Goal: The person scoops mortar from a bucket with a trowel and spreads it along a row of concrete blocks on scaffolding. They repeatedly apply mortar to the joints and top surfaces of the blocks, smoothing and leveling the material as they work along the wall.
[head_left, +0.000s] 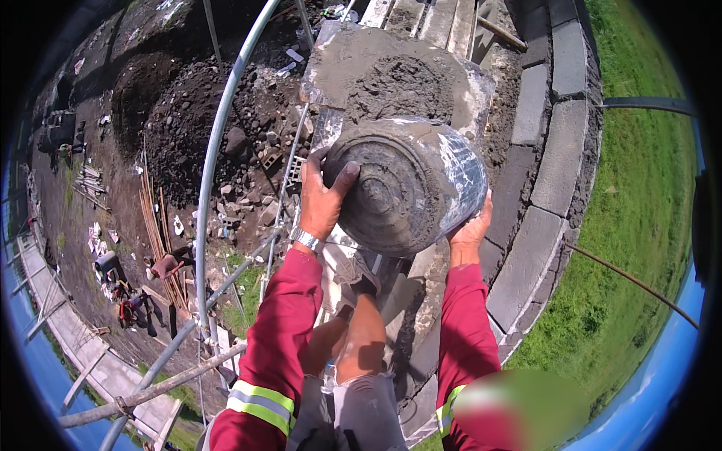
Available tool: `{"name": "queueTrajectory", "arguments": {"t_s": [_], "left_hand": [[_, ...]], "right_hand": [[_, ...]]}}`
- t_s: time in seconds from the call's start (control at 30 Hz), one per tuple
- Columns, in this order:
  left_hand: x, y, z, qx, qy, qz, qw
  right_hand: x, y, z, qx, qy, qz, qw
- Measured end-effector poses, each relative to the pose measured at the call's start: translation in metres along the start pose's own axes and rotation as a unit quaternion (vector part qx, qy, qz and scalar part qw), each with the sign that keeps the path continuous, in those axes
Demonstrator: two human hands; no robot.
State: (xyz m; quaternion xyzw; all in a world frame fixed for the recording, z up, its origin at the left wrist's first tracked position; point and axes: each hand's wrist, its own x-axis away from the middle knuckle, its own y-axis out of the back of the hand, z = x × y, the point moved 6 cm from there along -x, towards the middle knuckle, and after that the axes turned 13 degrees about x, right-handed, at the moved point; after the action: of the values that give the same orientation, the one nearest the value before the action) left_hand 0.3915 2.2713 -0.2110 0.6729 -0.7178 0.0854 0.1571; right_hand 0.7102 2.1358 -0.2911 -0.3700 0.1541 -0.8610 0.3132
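A mortar-smeared bucket (pixel 395 188) is tipped over, with its ringed bottom turned toward me and its mouth facing away. My left hand (pixel 322 201) grips the bottom edge on the left, thumb across the base. Under the right side, my right hand (pixel 472 229) supports the bucket wall, its fingers partly hidden. Just beyond the bucket, a heap of wet grey mortar (pixel 406 86) lies on a mortar-covered board (pixel 331 49). The bucket's mouth is out of sight.
A grey concrete block wall (pixel 556 143) curves along the right, with grass (pixel 639 188) beyond it. Scaffold pipes (pixel 214 150) rise on the left. Planks (pixel 440 22) extend past the board. Below lie rubble (pixel 233 139) and wooden poles (pixel 154 218).
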Motion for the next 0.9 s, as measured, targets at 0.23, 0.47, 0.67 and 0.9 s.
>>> {"name": "queueTrajectory", "arguments": {"t_s": [0.23, 0.47, 0.67, 0.9], "left_hand": [[0.119, -0.006, -0.120, -0.038, -0.188, 0.069, 0.979], [0.096, -0.034, -0.127, 0.025, -0.105, 0.097, 0.989], [0.136, -0.037, -0.163, 0.104, -0.183, 0.107, 0.972], [0.150, 0.013, -0.134, 0.034, -0.132, 0.076, 0.988]], "right_hand": [[0.098, 0.041, 0.051, 0.096, -0.014, -0.053, 0.994], [0.154, 0.059, 0.076, 0.180, -0.027, -0.084, 0.980], [0.132, 0.059, 0.058, 0.217, -0.045, -0.075, 0.972], [0.026, 0.030, -0.019, 0.218, -0.085, 0.032, 0.972]]}}
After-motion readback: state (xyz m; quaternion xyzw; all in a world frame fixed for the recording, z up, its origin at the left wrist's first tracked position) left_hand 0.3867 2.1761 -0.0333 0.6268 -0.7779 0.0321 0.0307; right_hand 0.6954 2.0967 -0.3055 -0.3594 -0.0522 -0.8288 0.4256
